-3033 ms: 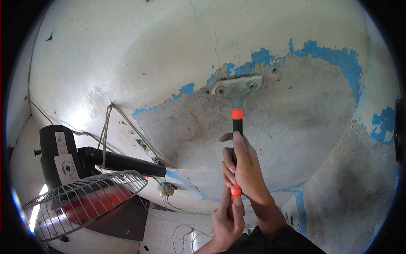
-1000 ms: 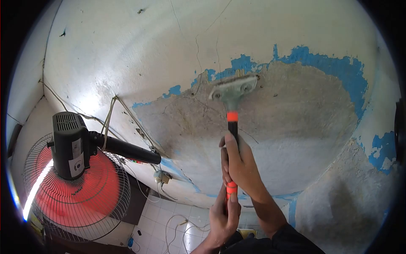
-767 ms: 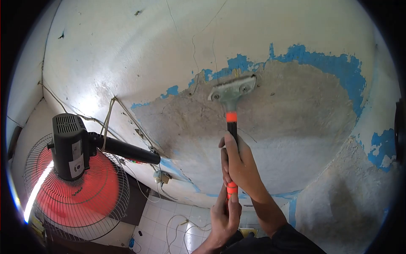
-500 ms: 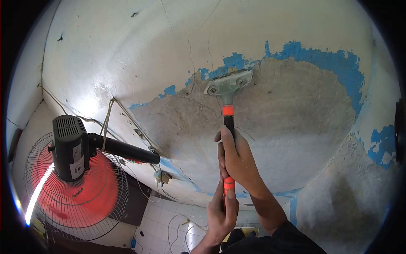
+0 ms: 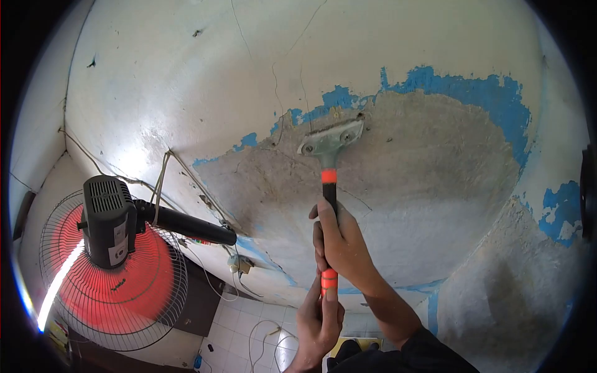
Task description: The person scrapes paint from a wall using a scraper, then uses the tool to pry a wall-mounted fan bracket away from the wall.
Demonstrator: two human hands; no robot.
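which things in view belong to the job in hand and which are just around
In use:
scraper
left hand
right hand
bare grey patch

Apparently just around:
fan
floor cable
small blue item, too small to name

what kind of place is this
Most likely an indoor room, perhaps in a home, with a badly worn wall: its pale paint is broken away to blue and bare grey. A fan with a wire cage and a floor of pale tiles also suggest it.
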